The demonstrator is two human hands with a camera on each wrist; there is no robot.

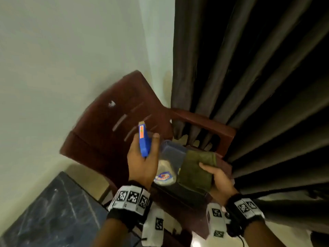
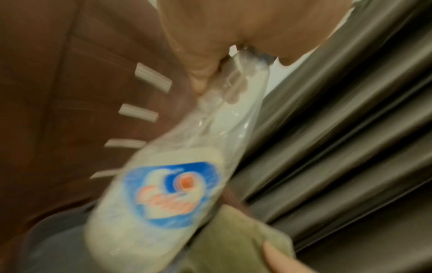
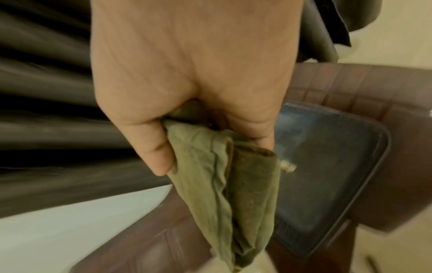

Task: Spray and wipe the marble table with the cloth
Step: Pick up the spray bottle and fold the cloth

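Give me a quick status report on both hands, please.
Left hand grips spray bottle. Right hand grips green cloth. Marble table lower left, untouched. Nothing in the way.

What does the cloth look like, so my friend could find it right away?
Find the dark red plastic chair beside the grey curtain. Above its seat, the right hand grips the cloth. It is folded, soft and olive green, unlike the shiny spray bottle beside it.

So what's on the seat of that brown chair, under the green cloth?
A dark blue cushion lies on the brown chair seat. The right hand holds the green cloth above it, hiding part of the cushion.
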